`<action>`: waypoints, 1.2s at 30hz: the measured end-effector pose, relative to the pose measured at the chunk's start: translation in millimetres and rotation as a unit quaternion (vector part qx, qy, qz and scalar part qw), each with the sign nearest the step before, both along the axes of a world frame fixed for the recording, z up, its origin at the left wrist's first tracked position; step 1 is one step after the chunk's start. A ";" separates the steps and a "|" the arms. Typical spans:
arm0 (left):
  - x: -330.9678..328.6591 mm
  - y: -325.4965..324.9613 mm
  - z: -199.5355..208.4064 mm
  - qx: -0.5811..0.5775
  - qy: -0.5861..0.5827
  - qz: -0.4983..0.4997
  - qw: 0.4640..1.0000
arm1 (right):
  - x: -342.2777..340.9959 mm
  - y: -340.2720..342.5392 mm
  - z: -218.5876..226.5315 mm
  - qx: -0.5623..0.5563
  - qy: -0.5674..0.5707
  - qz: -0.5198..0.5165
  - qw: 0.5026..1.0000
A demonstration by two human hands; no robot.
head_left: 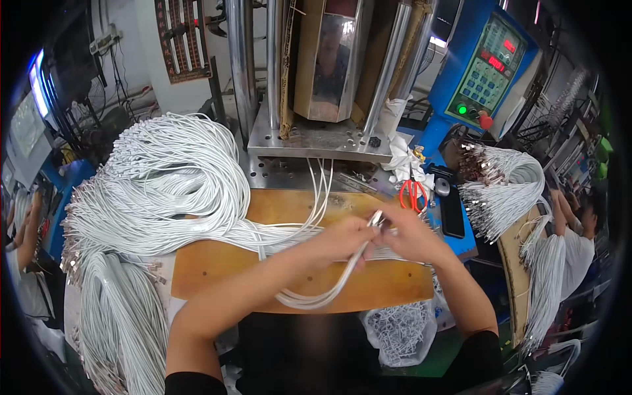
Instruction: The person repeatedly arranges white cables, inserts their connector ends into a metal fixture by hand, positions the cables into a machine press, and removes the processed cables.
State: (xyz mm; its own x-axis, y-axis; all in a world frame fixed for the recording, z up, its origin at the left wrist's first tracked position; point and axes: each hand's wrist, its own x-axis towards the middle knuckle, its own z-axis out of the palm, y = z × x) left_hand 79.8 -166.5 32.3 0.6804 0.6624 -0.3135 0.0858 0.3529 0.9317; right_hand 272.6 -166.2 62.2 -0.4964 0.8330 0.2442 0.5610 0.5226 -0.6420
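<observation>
Workshop background: a steel press (pixel 319 143) stands beyond my left hand (pixel 347 239) and right hand (pixel 415 237). Brown tabletop (pixel 392 286) lies beneath them; a heap of white cables (pixel 168 191) sits to their left. Hands are together: left closed round a cable bundle (pixel 309 302) between them; right at its tip, closure not determinable. Bundle's long axis slants from there toward me and leftward, nearer the left forearm (pixel 260 280).

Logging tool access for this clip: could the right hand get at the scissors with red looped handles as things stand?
Probably yes: the scissors are just beyond the right hand, nothing visibly between, though it is busy at the thin white cable bundle.
</observation>
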 end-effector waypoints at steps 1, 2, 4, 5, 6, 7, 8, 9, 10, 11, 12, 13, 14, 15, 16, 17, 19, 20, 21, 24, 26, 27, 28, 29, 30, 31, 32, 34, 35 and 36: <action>0.1 10.9 -0.1 0.040 -0.014 0.003 0.999 | -3.5 -3.6 4.7 -0.054 -0.009 0.042 0.998; -0.3 21.8 -2.7 0.080 -0.028 0.007 0.996 | 0.2 4.8 3.6 -0.053 -0.011 0.039 0.998; -1.0 32.1 -12.8 0.119 -0.036 0.005 0.992 | 12.4 35.5 -7.6 0.051 -0.114 -0.061 0.990; -0.8 38.0 -22.2 0.125 -0.037 0.025 0.991 | 16.2 43.9 -15.7 0.102 -0.166 -0.113 0.974; -3.0 44.1 -29.1 0.130 -0.036 0.050 0.990 | 15.1 50.7 -29.9 0.102 -0.163 -0.116 0.974; -5.6 48.4 -36.3 0.135 -0.034 0.073 0.987 | 12.8 56.3 -46.0 0.132 -0.207 -0.131 0.960; -5.5 50.2 -37.4 0.135 -0.033 0.071 0.988 | 9.9 60.6 -54.5 0.162 -0.253 -0.145 0.943; -5.5 50.5 -39.0 0.136 -0.059 0.075 0.986 | 10.1 63.6 -59.8 0.190 -0.299 -0.159 0.922; -4.8 50.4 -40.7 0.136 -0.085 0.078 0.984 | 15.5 66.9 -60.6 0.188 -0.298 -0.163 0.921; -7.3 47.1 -42.4 0.131 -0.108 0.085 0.982 | 12.1 64.9 -49.5 0.104 -0.250 -0.122 0.955; -8.6 44.2 -43.6 0.126 -0.104 0.085 0.983 | 9.1 62.9 -37.4 0.019 -0.199 -0.080 0.976; -10.1 44.9 -40.1 0.104 -0.100 0.103 0.984 | 6.1 64.9 -29.3 -0.062 -0.144 -0.042 0.987; -6.7 43.2 -38.3 0.078 -0.098 0.120 0.985 | 5.4 64.9 -28.2 -0.068 -0.143 -0.048 0.986; -3.1 42.0 -37.8 0.051 -0.096 0.137 0.985 | 2.5 65.3 -28.8 -0.139 -0.054 -0.042 0.988; -0.4 38.3 -40.5 0.041 -0.094 0.132 0.986 | 1.2 61.6 -33.3 -0.212 0.035 -0.036 0.976; 0.0 36.8 -43.2 0.042 -0.083 0.120 0.988 | 3.7 57.2 -40.0 -0.282 0.125 -0.031 0.951; -3.3 45.1 -41.0 0.056 -0.060 0.099 0.992 | 11.8 57.7 -52.7 -0.299 0.189 -0.059 0.933; -2.4 48.5 -38.6 0.050 -0.057 0.097 0.992 | 16.2 57.9 -59.5 -0.310 0.248 -0.083 0.914; -0.1 48.9 -34.3 0.063 -0.038 0.095 0.993 | 20.9 55.1 -67.8 -0.322 0.305 -0.111 0.889; 4.4 46.6 -31.5 0.087 0.004 0.092 0.992 | 18.0 50.3 -68.7 -0.292 0.310 -0.104 0.899; 5.0 46.3 -32.2 0.080 0.025 0.100 0.992 | 14.2 48.7 -68.0 -0.273 0.311 -0.094 0.905; 4.7 47.6 -31.4 0.080 0.035 0.105 0.991 | 11.8 46.8 -68.0 -0.229 0.276 -0.073 0.931; 4.6 48.2 -31.7 0.082 0.036 0.108 0.990 | 9.5 44.6 -67.7 -0.184 0.239 -0.050 0.952; 4.8 48.1 -33.0 0.083 0.039 0.100 0.991 | 7.6 43.7 -66.9 -0.136 0.202 -0.028 0.970; 4.9 47.8 -34.2 0.085 0.042 0.093 0.991 | 6.0 44.3 -65.5 -0.134 0.202 -0.024 0.970; 5.3 45.0 -35.4 0.083 0.044 0.084 0.992 | 5.0 41.6 -65.6 -0.144 0.231 -0.009 0.962; 5.5 42.5 -35.0 0.083 0.043 0.086 0.992 | 4.1 39.6 -65.6 -0.155 0.259 0.006 0.953; 5.8 37.6 -32.9 0.085 -0.014 0.125 0.988 | 5.0 38.6 -65.1 -0.166 0.286 0.021 0.944; 5.7 36.2 -32.9 0.085 -0.043 0.144 0.985 | 9.3 39.5 -64.4 -0.188 0.272 -0.005 0.944; 4.7 36.5 -32.8 0.086 -0.043 0.146 0.985 | 13.4 40.9 -62.7 -0.209 0.258 -0.030 0.943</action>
